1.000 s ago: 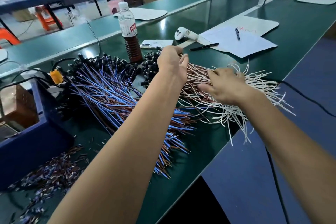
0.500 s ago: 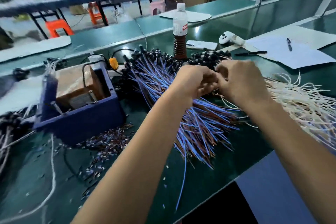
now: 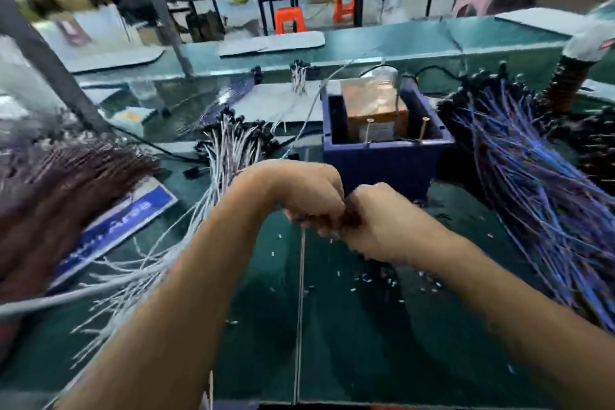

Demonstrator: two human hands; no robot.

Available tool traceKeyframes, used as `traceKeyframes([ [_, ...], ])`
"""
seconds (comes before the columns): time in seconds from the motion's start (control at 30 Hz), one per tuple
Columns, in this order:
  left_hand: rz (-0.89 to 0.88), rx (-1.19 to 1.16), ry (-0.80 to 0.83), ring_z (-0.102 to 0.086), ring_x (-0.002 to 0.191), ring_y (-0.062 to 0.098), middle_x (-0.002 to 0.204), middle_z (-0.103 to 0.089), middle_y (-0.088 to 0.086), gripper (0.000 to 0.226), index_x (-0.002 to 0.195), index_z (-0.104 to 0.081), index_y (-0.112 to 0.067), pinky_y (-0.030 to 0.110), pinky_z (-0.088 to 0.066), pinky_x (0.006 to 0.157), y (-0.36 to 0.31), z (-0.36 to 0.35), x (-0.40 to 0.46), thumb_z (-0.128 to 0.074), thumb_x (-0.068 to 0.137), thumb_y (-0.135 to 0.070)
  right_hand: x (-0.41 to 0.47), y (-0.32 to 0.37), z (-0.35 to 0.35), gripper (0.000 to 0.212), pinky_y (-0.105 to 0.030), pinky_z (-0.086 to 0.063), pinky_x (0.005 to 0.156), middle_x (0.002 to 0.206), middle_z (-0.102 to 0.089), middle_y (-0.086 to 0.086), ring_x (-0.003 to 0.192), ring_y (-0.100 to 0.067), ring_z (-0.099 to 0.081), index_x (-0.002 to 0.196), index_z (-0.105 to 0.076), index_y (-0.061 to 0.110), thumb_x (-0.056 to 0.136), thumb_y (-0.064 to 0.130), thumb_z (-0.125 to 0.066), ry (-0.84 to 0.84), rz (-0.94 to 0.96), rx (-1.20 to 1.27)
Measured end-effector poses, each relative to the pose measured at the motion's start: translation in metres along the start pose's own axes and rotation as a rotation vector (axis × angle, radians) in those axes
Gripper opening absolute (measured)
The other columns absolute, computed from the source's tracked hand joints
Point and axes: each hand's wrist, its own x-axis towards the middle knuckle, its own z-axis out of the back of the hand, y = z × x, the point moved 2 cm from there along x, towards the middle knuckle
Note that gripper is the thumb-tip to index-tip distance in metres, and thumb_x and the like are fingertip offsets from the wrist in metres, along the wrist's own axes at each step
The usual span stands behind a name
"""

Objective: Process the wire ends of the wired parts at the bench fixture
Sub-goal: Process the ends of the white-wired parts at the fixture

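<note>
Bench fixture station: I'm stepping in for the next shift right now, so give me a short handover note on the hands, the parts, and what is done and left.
Left hand and right hand: fists together in front of the blue bench fixture, gripping a wired part; its thin wire hangs down toward the bench edge. The frame is blurred, so the exact pinch is unclear.
Parts: blue-wired pile right of the fixture, white-wired pile to its left, brown-wired pile far left.
Done: cut bits litter the green mat.
Left: the held part has not reached the fixture; which piles are finished, cannot tell.
</note>
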Motion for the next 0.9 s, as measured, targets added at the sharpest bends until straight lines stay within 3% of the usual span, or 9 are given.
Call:
traceKeyframes([
  [0.07, 0.106, 0.062, -0.139, -0.062, 0.056, 0.019, 0.078, -0.077, 0.007, 0.019, 0.079, -0.075, -0.011, 0.025, -0.047, 0.048, 0.029, 0.008, -0.003, -0.057, 0.085, -0.009, 0.025, 0.026, -0.017, 0.024, -0.039, -0.057, 0.056, 0.068, -0.067, -0.001, 0.062, -0.028, -0.067, 0.071, -0.06, 0.024, 0.091, 0.037, -0.064, -0.003, 0.022, 0.059],
  [0.17, 0.232, 0.18, -0.57, -0.069, 0.089, 0.031, 0.093, -0.071, 0.011, 0.011, 0.092, -0.068, -0.01, 0.035, -0.052, 0.069, 0.059, 0.018, 0.0, -0.063, 0.082, -0.01, 0.057, 0.052, -0.034, 0.004, -0.04, -0.059, 0.078, 0.103, -0.074, -0.012, 0.094, -0.036, -0.069, 0.091, -0.06, 0.021, 0.093, 0.025, -0.06, -0.03, 0.015, 0.115],
  [0.23, 0.311, 0.278, -0.767, -0.062, 0.109, 0.036, 0.11, -0.062, 0.015, 0.022, 0.109, -0.065, -0.011, 0.042, -0.051, 0.083, 0.069, 0.018, 0.007, -0.065, 0.087, -0.01, 0.072, 0.059, -0.042, 0.014, -0.042, -0.058, 0.087, 0.114, -0.071, -0.014, 0.104, -0.037, -0.068, 0.106, -0.06, 0.019, 0.094, 0.024, -0.056, -0.009, -0.03, 0.091],
  [0.3, 0.368, 0.364, -0.817, -0.052, 0.121, 0.037, 0.127, -0.053, 0.018, 0.033, 0.126, -0.059, -0.01, 0.044, -0.049, 0.094, 0.076, 0.021, 0.019, -0.062, 0.093, -0.009, 0.082, 0.061, -0.044, 0.022, -0.045, -0.061, 0.086, 0.107, -0.073, -0.014, 0.095, -0.036, -0.072, 0.115, -0.058, 0.019, 0.095, 0.022, -0.051, 0.042, -0.07, 0.024],
  [0.4, 0.406, 0.4, -0.791, -0.05, 0.124, 0.037, 0.132, -0.049, 0.019, 0.036, 0.132, -0.061, -0.009, 0.045, -0.049, 0.098, 0.083, 0.027, 0.033, -0.054, 0.097, -0.003, 0.088, 0.057, -0.042, 0.018, -0.046, -0.065, 0.074, 0.08, -0.075, -0.011, 0.072, -0.032, -0.076, 0.11, -0.058, 0.02, 0.096, 0.014, -0.048, 0.091, -0.111, 0.045],
  [0.53, 0.405, 0.384, -0.829, -0.049, 0.126, 0.036, 0.13, -0.054, 0.018, 0.032, 0.128, -0.066, -0.007, 0.043, -0.05, 0.097, 0.091, 0.034, 0.042, -0.058, 0.097, -0.005, 0.086, 0.055, -0.043, 0.016, -0.044, -0.063, 0.079, 0.084, -0.075, -0.013, 0.08, -0.034, -0.075, 0.109, -0.055, 0.018, 0.096, 0.009, -0.058, 0.075, -0.118, 0.011],
  [0.7, 0.268, 0.168, -1.024, -0.051, 0.119, 0.034, 0.117, -0.063, 0.015, 0.023, 0.105, -0.077, -0.019, 0.038, -0.037, 0.105, 0.092, 0.047, 0.03, -0.069, 0.096, -0.038, 0.084, 0.061, -0.045, 0.014, -0.039, -0.058, 0.075, 0.088, -0.069, -0.008, 0.081, -0.03, -0.069, 0.11, -0.051, 0.018, 0.103, 0.031, -0.051, 0.09, -0.114, -0.058],
  [0.8, 0.046, -0.277, -1.141, -0.068, 0.097, 0.027, 0.096, -0.075, 0.008, 0.022, 0.093, -0.077, -0.014, 0.035, -0.052, 0.09, 0.074, 0.058, 0.009, -0.072, 0.095, -0.036, 0.076, 0.063, -0.045, 0.031, -0.042, -0.055, 0.077, 0.095, -0.064, -0.006, 0.085, -0.031, -0.063, 0.111, -0.05, 0.019, 0.104, 0.049, -0.052, 0.029, -0.066, 0.022],
  [0.9, -0.287, -0.797, -1.154, -0.066, 0.072, 0.015, 0.085, -0.073, 0.001, 0.019, 0.089, -0.069, -0.014, 0.031, -0.056, 0.071, 0.051, 0.066, -0.012, -0.066, 0.101, -0.029, 0.061, 0.072, -0.041, 0.042, -0.04, -0.051, 0.071, 0.077, -0.059, 0.004, 0.071, -0.019, -0.058, 0.122, -0.049, 0.021, 0.103, 0.058, -0.05, -0.208, 0.012, 0.357],
])
